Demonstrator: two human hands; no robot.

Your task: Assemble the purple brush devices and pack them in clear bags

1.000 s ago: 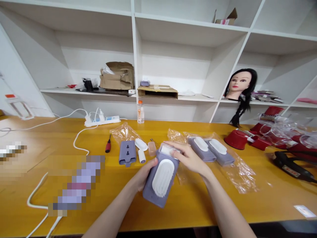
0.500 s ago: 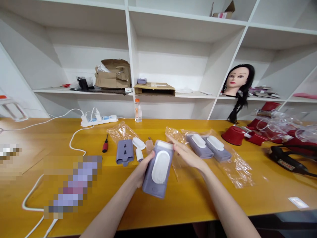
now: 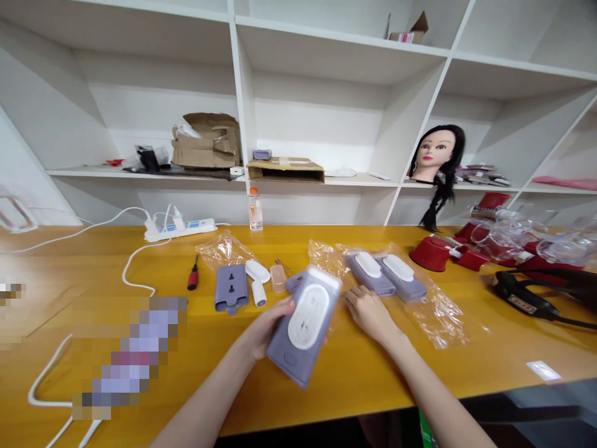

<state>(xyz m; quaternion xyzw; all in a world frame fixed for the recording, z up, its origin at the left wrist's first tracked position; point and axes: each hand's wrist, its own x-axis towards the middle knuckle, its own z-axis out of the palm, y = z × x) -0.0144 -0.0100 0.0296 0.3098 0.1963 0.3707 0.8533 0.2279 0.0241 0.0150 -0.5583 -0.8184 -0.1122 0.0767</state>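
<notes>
While snug around a tilted purple box [image 3: 305, 326], left hand [image 3: 265, 328] near half-curled right hand [image 3: 372, 314] (contents unclear).

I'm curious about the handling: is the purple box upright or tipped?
Tipped: the purple box slants in the left hand, white end at upper right.

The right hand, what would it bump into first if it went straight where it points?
Probably the top end of the purple box in the left hand. Depth is unclear, though, so the right hand might pass under it, toward the clear plastic.
</notes>
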